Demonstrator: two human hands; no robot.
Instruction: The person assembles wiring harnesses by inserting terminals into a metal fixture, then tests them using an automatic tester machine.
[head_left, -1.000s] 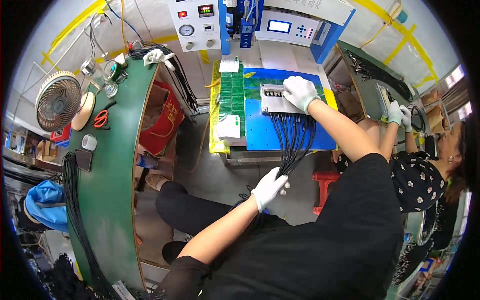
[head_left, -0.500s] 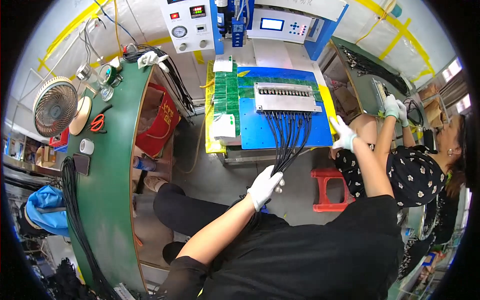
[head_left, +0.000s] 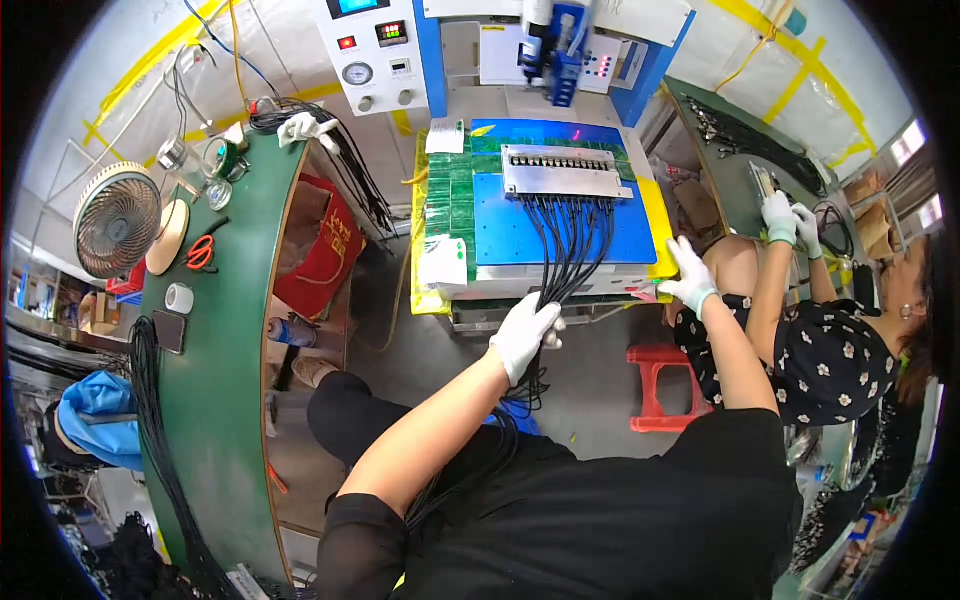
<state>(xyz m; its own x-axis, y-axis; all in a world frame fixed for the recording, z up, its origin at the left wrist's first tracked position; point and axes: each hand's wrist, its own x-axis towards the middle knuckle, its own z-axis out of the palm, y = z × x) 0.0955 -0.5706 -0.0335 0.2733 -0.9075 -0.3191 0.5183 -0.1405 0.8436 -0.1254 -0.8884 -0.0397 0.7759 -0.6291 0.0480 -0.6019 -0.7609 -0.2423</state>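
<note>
My left hand (head_left: 525, 335), in a white glove, is closed around a bundle of black cables (head_left: 570, 250). The cables hang down from a grey metal fixture bar (head_left: 565, 172) that lies on the blue plate (head_left: 510, 235) of a bench machine. My right hand (head_left: 690, 277), also gloved, rests with fingers spread on the front right corner of the machine's yellow-edged table (head_left: 655, 225). Green circuit boards (head_left: 450, 190) lie in a stack left of the blue plate.
A green curved workbench (head_left: 215, 360) on my left carries a fan (head_left: 117, 220), red scissors (head_left: 200, 252), a tape roll and black cables. A red stool (head_left: 660, 385) stands below the machine. At right a seated person's gloved hands (head_left: 790, 222) work at another bench.
My right hand left the metal fixture bar and dropped to the table's front right corner. My left hand rose from my lap and took hold of the hanging cable bundle.
</note>
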